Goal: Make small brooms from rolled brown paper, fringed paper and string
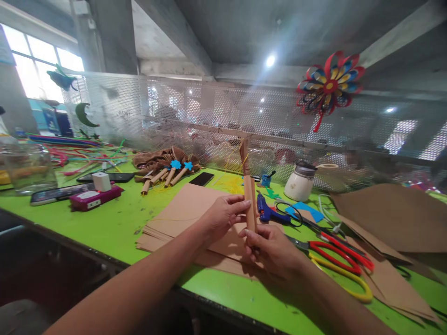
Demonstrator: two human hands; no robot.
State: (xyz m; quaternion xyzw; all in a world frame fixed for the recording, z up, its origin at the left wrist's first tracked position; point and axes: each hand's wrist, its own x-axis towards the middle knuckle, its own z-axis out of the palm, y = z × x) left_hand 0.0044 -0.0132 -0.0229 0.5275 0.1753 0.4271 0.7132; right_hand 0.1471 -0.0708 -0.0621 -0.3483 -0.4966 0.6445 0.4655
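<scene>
Left hand [226, 211]: pinches the folded paper piece [249, 195], apparently steadying its side.
Right hand [267, 244]: grips its lower end, seemingly keeping it upright.
Piece: eleven o'clock from the right hand, over the paper stack [192, 204].
Glue gun [269, 213]: three o'clock from the left hand, probably for easy reach.

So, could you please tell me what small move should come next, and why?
Perhaps roll the brown paper piece snugger at its lower part: the left hand and right hand both hold it there, and the paper handles lying beyond look like rolled tubes.
</scene>
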